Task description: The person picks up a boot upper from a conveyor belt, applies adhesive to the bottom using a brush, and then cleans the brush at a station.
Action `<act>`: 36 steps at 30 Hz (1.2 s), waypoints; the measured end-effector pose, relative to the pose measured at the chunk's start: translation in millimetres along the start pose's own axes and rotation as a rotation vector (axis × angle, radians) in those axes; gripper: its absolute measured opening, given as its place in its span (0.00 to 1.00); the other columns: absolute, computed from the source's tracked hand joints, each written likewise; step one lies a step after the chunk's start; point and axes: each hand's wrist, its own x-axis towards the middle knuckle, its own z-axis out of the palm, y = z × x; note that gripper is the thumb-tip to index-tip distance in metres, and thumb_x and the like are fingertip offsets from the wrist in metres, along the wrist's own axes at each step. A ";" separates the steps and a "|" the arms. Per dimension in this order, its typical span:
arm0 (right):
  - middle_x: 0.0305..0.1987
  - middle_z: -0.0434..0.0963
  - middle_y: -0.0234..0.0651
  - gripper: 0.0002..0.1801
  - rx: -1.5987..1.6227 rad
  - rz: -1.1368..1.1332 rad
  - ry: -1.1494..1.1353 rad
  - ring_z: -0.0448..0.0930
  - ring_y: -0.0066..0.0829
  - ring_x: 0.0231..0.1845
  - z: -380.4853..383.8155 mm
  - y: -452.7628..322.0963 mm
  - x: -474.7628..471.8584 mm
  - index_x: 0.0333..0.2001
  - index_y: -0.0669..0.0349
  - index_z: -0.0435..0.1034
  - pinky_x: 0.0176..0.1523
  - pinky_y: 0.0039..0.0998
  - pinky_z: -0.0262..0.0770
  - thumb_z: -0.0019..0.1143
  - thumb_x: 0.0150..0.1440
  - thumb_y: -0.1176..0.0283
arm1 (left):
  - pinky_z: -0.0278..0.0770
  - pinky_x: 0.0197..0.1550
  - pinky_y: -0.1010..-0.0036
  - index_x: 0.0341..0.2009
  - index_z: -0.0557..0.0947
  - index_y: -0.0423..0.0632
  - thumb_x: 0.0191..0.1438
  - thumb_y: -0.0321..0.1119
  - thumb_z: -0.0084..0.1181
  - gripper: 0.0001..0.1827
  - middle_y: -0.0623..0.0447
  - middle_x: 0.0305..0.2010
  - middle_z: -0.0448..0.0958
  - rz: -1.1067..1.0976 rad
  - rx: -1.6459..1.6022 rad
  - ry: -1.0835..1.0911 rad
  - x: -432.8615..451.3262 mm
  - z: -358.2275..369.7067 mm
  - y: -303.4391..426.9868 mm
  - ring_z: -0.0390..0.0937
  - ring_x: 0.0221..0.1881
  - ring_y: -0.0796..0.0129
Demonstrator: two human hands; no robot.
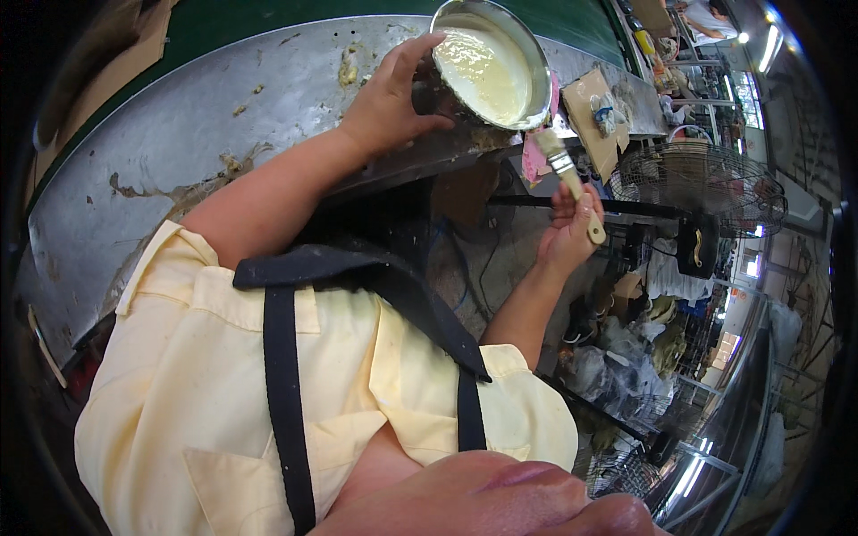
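A round metal bowl (542, 84) holds a pale cream-coloured, wet paste (479, 67). My left hand (392, 97) grips the bowl's left side, with a fingertip at its rim and the thumb low on its outer wall. In my right hand (573, 228) is a flat paintbrush (568, 175) with a light wooden handle and a metal ferrule. Its pale bristles point up and left, just below the bowl's lower right rim. Some pink material (534, 157) shows beneath the bowl, behind the bristles.
The stained metal worktop (181, 100) borders a green surface (570, 20). Cardboard (586, 100) with a small wrapped item lies right of the bowl. A wire-caged fan (697, 181) stands farther right, above plastic bags (617, 362). Another person (707, 23) is at the far upper right.
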 end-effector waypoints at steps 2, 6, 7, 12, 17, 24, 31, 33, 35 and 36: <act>0.46 0.76 0.47 0.09 0.017 -0.180 -0.095 0.80 0.36 0.43 14.7 -15.7 -4.5 0.42 0.68 0.71 0.46 0.29 0.78 0.53 0.57 0.78 | 0.70 0.56 0.61 0.64 0.53 0.66 0.30 0.39 0.76 0.58 0.44 0.55 0.66 0.005 -0.009 -0.006 -2.0 0.2 0.1 0.68 0.54 0.51; 0.49 0.76 0.44 0.10 -0.611 -0.609 -0.419 0.77 0.38 0.50 32.4 -25.9 -22.5 0.34 0.56 0.78 0.53 0.32 0.73 0.61 0.48 0.81 | 0.70 0.56 0.61 0.64 0.53 0.66 0.31 0.39 0.76 0.58 0.44 0.57 0.66 0.004 -0.011 -0.016 -2.0 0.9 -0.5 0.68 0.54 0.51; 0.49 0.76 0.46 0.10 -0.700 -0.714 -0.479 0.77 0.38 0.50 32.7 -23.9 -29.8 0.33 0.58 0.78 0.53 0.32 0.72 0.61 0.45 0.83 | 0.70 0.56 0.61 0.64 0.52 0.66 0.31 0.39 0.76 0.58 0.44 0.57 0.65 0.004 -0.015 -0.018 -1.7 1.2 -0.9 0.68 0.54 0.51; 0.45 0.77 0.47 0.10 -0.698 -0.612 -0.493 0.79 0.41 0.47 14.1 -19.7 -48.2 0.32 0.61 0.78 0.51 0.33 0.73 0.60 0.44 0.84 | 0.71 0.55 0.60 0.64 0.52 0.67 0.32 0.39 0.75 0.57 0.44 0.58 0.65 0.033 -0.012 0.011 -2.7 0.3 -0.2 0.68 0.56 0.50; 0.48 0.75 0.51 0.08 -0.343 -0.433 -0.315 0.79 0.39 0.46 9.3 -17.6 -48.3 0.37 0.63 0.73 0.50 0.31 0.76 0.57 0.52 0.82 | 0.70 0.56 0.60 0.64 0.52 0.67 0.32 0.39 0.75 0.57 0.43 0.58 0.64 -0.016 -0.042 -0.013 -5.1 0.7 -1.1 0.69 0.56 0.50; 0.46 0.75 0.49 0.14 0.386 0.068 -0.148 0.80 0.37 0.44 23.3 7.4 -21.4 0.46 0.62 0.64 0.49 0.34 0.79 0.53 0.56 0.79 | 0.70 0.56 0.60 0.64 0.53 0.68 0.33 0.37 0.75 0.56 0.44 0.57 0.66 0.022 -0.024 -0.019 -2.0 -1.3 0.4 0.69 0.55 0.51; 0.42 0.77 0.44 0.12 0.227 0.122 -0.071 0.80 0.34 0.44 0.0 17.3 -23.5 0.46 0.63 0.65 0.50 0.33 0.78 0.51 0.57 0.78 | 0.70 0.57 0.61 0.64 0.54 0.67 0.34 0.36 0.74 0.54 0.45 0.57 0.66 -0.008 -0.045 -0.015 -2.7 -4.0 2.3 0.69 0.55 0.52; 0.43 0.77 0.45 0.11 0.149 0.118 -0.030 0.80 0.35 0.44 -8.9 20.3 -21.4 0.45 0.64 0.65 0.50 0.34 0.78 0.51 0.57 0.79 | 0.70 0.57 0.61 0.64 0.55 0.66 0.34 0.35 0.74 0.54 0.45 0.57 0.66 -0.006 -0.048 -0.027 -2.1 -4.5 1.9 0.69 0.56 0.53; 0.45 0.76 0.46 0.12 0.090 0.104 0.037 0.79 0.36 0.46 -18.6 27.7 -19.9 0.45 0.65 0.65 0.51 0.36 0.78 0.51 0.57 0.79 | 0.70 0.57 0.61 0.64 0.55 0.66 0.35 0.35 0.73 0.53 0.45 0.57 0.66 -0.012 -0.063 -0.035 -0.2 -4.4 2.7 0.69 0.56 0.53; 0.46 0.75 0.46 0.12 0.114 -0.002 -0.003 0.78 0.37 0.46 -14.3 23.7 -17.9 0.45 0.64 0.65 0.52 0.36 0.77 0.52 0.56 0.80 | 0.70 0.57 0.61 0.64 0.55 0.66 0.35 0.35 0.73 0.54 0.45 0.57 0.66 -0.023 -0.071 -0.037 0.4 -4.4 3.2 0.69 0.56 0.53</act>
